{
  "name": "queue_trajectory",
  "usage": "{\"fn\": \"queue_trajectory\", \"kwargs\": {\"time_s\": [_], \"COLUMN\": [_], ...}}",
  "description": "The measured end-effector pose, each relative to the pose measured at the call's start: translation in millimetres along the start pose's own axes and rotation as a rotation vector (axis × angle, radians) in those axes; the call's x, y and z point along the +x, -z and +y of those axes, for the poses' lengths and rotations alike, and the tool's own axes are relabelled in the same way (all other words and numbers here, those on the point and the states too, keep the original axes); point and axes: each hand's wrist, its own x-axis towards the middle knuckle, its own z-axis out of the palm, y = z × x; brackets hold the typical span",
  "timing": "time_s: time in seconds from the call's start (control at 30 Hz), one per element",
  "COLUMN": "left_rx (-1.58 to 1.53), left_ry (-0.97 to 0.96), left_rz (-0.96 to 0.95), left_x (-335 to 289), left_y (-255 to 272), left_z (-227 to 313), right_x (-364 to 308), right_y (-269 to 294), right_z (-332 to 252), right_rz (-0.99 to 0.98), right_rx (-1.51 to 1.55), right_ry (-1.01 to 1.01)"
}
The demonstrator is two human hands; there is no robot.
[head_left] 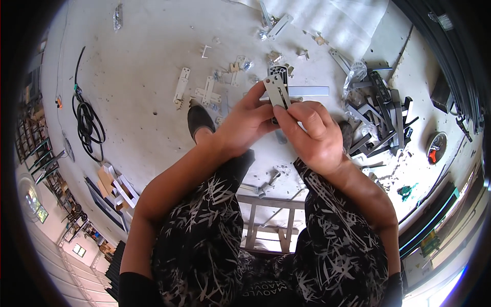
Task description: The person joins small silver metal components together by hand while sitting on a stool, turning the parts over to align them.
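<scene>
Between my two hands is a flat, light-grey metal plate (274, 86) with a long slot and round holes, tilted upward. My left hand (244, 124) is closed on its left edge, with fingers behind it. My right hand (318, 137) pinches its lower end, thumb on the front face. Just behind the plate shows a black part with holes (279, 70); whether it touches the plate I cannot tell. A pale flat bar (309, 90) lies past my right fingers.
On the floor beyond lie a slotted bracket (181, 85), a cross-shaped bracket (208, 92) and small hardware. A heap of dark metal pieces (394, 120) lies at the right, near a round bowl (436, 147). A coiled black cable (89, 125) and cardboard (110, 181) lie left.
</scene>
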Motion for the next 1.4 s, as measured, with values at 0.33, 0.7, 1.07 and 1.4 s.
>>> {"fn": "queue_trajectory", "kwargs": {"time_s": [0.33,0.7,1.07,1.4], "left_rx": [0.035,0.096,0.098,0.305], "left_ry": [-0.022,0.024,0.056,0.160], "left_rz": [0.003,-0.046,-0.093,-0.166], "left_x": [0,-4,-7,-8], "left_y": [6,6,9,1], "left_z": [-2,9,7,11], "right_x": [11,24,37,52], "right_y": [20,66,80,29], "right_z": [-2,20,19,28], "right_rz": [0.143,-0.135,0.041,-0.303], "right_rx": [0.600,0.634,0.382,0.844], "right_ry": [-0.403,-0.491,-0.376,-0.503]}}
